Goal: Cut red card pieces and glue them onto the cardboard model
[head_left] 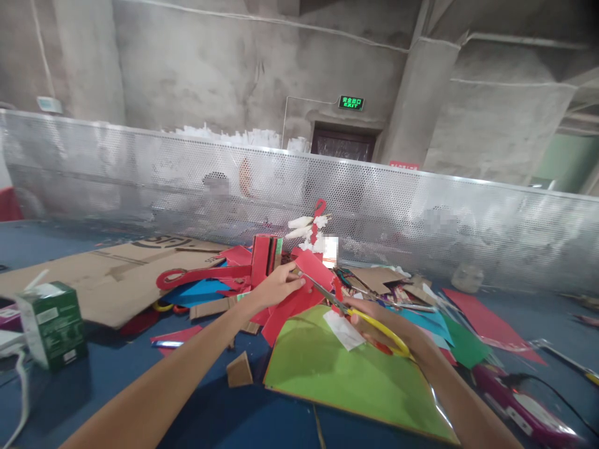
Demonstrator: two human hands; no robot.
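Observation:
My left hand [279, 285] pinches a small piece of red paper [317, 269] over the cluttered middle of the table. My right hand [374, 313] grips a pair of scissors [397, 342] with yellow and orange handles. The scissor blades point up and left, reaching close to the red paper; whether they touch it I cannot tell. Below my hands lies a green board [346, 390] with a scrap of white paper [344, 330] on it. More red paper [292, 308] spreads under my left hand. Behind stands a red craft piece [314, 234] with white tufts.
Flattened cardboard [107, 280] covers the left, near a green box [53, 324]. A red strip [210, 274] with a looped end lies there too. Coloured sheets and a red sheet [489, 324] are at the right, with a purple device [524, 402]. A perforated metal screen [281, 181] closes the back.

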